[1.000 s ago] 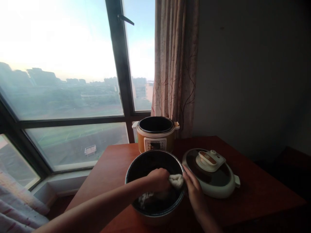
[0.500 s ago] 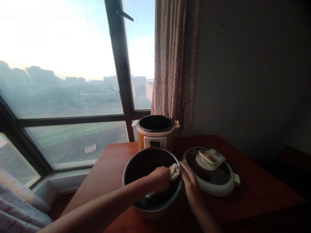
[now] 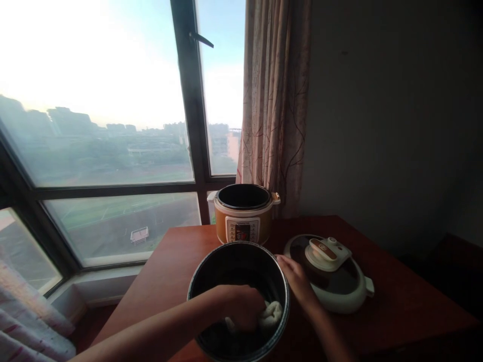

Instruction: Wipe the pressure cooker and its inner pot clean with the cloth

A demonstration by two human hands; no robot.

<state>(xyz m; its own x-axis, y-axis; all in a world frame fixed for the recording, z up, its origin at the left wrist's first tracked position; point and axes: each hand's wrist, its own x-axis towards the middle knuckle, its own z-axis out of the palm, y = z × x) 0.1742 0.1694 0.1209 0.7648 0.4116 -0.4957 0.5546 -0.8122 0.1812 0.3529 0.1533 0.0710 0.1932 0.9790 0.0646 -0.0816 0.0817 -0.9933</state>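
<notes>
A dark round inner pot (image 3: 234, 262) stands tilted toward me at the near side of the table. Reaching down inside it, my left hand (image 3: 241, 306) is closed on a bunched white cloth (image 3: 271, 314), which pokes out past the knuckles near the pot's right wall. My right hand (image 3: 295, 275) grips the right part of the pot's rim, its fingertips at the edge. Just behind the pot is the orange and white pressure cooker body (image 3: 222, 221), with its top uncovered. The white and dark cooker lid (image 3: 339, 279) lies right of my right hand.
The reddish-brown wooden table (image 3: 158, 271) carries all of these things. A window (image 3: 113, 146) fills the left and back, with a pale patterned curtain (image 3: 271, 100) beside it. More curtain (image 3: 33, 317) hangs at the lower left. A dark wall rises on the right.
My left hand has moved the cloth down from near the right rim, deeper into the pot. The pot now tilts more toward me and sits closer. My right hand stays at its rim.
</notes>
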